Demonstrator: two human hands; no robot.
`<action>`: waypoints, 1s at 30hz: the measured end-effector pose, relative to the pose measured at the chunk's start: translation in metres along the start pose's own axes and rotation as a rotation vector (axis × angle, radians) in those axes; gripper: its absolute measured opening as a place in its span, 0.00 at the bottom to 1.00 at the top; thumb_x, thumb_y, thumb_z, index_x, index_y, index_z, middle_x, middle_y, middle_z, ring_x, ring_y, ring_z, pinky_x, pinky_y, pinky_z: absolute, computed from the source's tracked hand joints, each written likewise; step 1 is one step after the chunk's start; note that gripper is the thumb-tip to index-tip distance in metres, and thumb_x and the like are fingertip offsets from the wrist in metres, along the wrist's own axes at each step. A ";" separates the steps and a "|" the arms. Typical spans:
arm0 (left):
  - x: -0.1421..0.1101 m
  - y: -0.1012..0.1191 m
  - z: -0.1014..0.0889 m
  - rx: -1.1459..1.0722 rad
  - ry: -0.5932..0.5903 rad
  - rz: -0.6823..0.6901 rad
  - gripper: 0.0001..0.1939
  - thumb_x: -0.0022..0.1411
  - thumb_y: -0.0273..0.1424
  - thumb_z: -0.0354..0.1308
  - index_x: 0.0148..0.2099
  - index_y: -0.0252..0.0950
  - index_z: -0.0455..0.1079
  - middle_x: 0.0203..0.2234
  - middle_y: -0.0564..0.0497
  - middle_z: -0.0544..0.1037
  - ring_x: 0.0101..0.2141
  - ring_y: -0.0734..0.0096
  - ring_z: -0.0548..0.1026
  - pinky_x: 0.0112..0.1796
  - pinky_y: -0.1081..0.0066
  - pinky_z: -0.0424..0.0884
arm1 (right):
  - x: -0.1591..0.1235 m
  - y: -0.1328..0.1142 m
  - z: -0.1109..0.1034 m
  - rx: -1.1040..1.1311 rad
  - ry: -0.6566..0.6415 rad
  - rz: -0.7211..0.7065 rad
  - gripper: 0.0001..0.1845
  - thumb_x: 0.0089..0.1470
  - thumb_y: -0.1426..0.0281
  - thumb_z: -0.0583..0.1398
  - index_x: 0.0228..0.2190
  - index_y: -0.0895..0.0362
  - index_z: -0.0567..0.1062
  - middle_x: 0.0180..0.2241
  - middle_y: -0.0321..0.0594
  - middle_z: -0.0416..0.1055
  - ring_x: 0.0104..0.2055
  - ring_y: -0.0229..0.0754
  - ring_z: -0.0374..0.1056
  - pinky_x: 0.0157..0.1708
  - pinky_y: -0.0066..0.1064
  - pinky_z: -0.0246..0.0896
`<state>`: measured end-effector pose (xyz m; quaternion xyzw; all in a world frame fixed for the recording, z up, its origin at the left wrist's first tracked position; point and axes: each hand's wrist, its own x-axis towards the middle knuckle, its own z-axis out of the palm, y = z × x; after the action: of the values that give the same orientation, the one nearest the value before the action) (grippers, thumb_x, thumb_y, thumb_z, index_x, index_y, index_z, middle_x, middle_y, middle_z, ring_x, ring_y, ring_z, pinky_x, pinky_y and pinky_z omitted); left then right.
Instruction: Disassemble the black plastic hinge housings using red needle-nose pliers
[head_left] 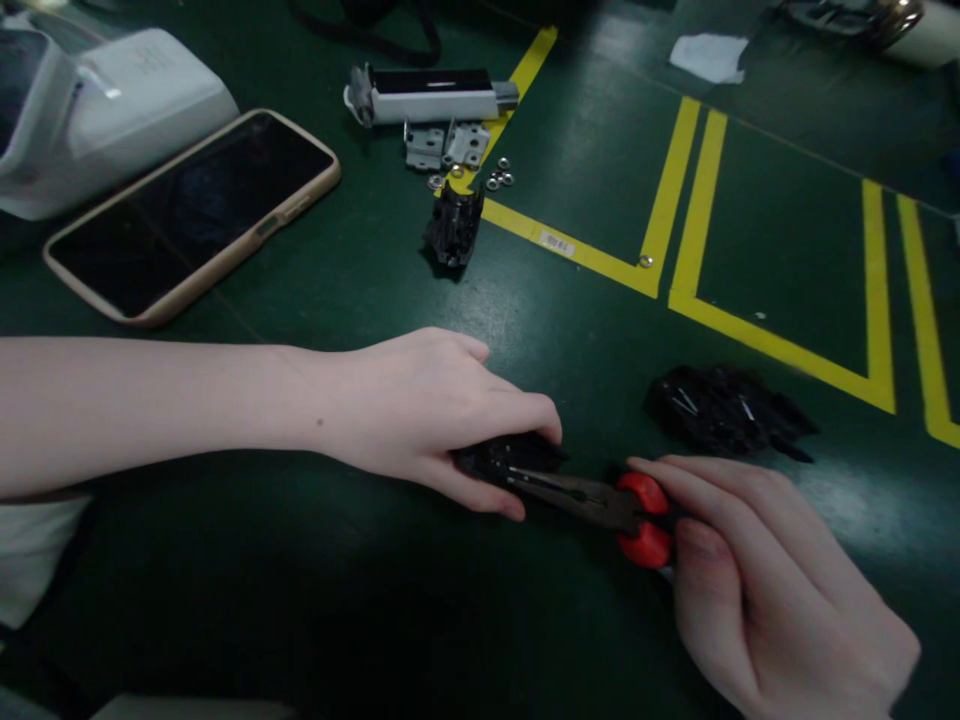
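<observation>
My left hand [450, 415] grips a small black plastic part [491, 460] against the dark green tabletop, thumb on the near side and fingers over the far side. My right hand [772, 580] is closed around the red handles of long-nose pliers [585, 497]. The pliers' jaws point left and meet the black part between my left thumb and forefinger; whether they pinch something there is too dark to make out. Just beyond my right hand lies another black plastic part [727, 408]. A third black piece [454, 228] stands farther back, beyond my left hand.
A phone [202, 210] in a tan case lies at the left, beside a white device [150, 100]. At the back are a white-and-black cylinder [435, 97], metal brackets [446, 146] and several small metal rings [501, 178]. Yellow tape [780, 345] marks boxes at the right.
</observation>
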<state>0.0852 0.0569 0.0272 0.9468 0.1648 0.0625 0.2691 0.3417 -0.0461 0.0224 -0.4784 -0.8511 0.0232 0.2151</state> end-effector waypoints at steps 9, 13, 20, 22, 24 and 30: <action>0.000 0.000 0.000 0.003 0.003 0.009 0.20 0.65 0.43 0.61 0.52 0.37 0.68 0.37 0.59 0.81 0.28 0.75 0.74 0.33 0.70 0.58 | 0.001 0.003 0.000 -0.013 -0.019 -0.025 0.13 0.61 0.79 0.53 0.44 0.61 0.74 0.41 0.45 0.73 0.40 0.42 0.71 0.38 0.36 0.64; 0.000 0.000 -0.001 0.000 0.002 0.012 0.20 0.65 0.43 0.61 0.52 0.36 0.68 0.37 0.58 0.81 0.28 0.76 0.74 0.33 0.70 0.58 | 0.001 0.006 0.004 0.000 0.047 -0.074 0.12 0.62 0.78 0.52 0.42 0.61 0.74 0.39 0.45 0.74 0.39 0.41 0.71 0.37 0.35 0.64; 0.000 0.000 -0.002 0.004 -0.006 0.004 0.20 0.65 0.43 0.60 0.53 0.36 0.68 0.38 0.56 0.81 0.28 0.75 0.73 0.33 0.71 0.59 | 0.002 0.005 0.003 -0.022 0.053 -0.052 0.13 0.61 0.78 0.52 0.43 0.58 0.74 0.39 0.46 0.75 0.38 0.44 0.71 0.36 0.38 0.66; 0.000 0.000 -0.001 0.004 -0.006 0.002 0.20 0.65 0.43 0.60 0.53 0.36 0.68 0.38 0.56 0.81 0.27 0.75 0.73 0.33 0.71 0.59 | 0.002 0.003 0.000 -0.024 0.023 -0.033 0.13 0.60 0.80 0.53 0.43 0.59 0.74 0.39 0.47 0.75 0.39 0.45 0.72 0.37 0.38 0.67; 0.000 0.001 0.000 0.007 0.001 -0.007 0.20 0.65 0.44 0.60 0.53 0.36 0.68 0.37 0.56 0.81 0.27 0.74 0.73 0.33 0.70 0.59 | 0.002 0.002 -0.002 -0.026 0.011 -0.038 0.13 0.60 0.80 0.54 0.43 0.59 0.74 0.40 0.47 0.75 0.39 0.45 0.72 0.38 0.39 0.68; 0.001 0.002 0.001 0.041 0.019 -0.034 0.20 0.65 0.46 0.59 0.52 0.38 0.69 0.38 0.56 0.81 0.26 0.74 0.72 0.32 0.69 0.59 | 0.000 0.000 -0.003 -0.015 0.007 -0.007 0.14 0.59 0.81 0.54 0.44 0.58 0.74 0.40 0.46 0.75 0.39 0.46 0.73 0.38 0.41 0.68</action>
<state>0.0869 0.0546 0.0274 0.9486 0.1845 0.0634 0.2492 0.3430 -0.0462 0.0256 -0.4771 -0.8521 0.0146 0.2147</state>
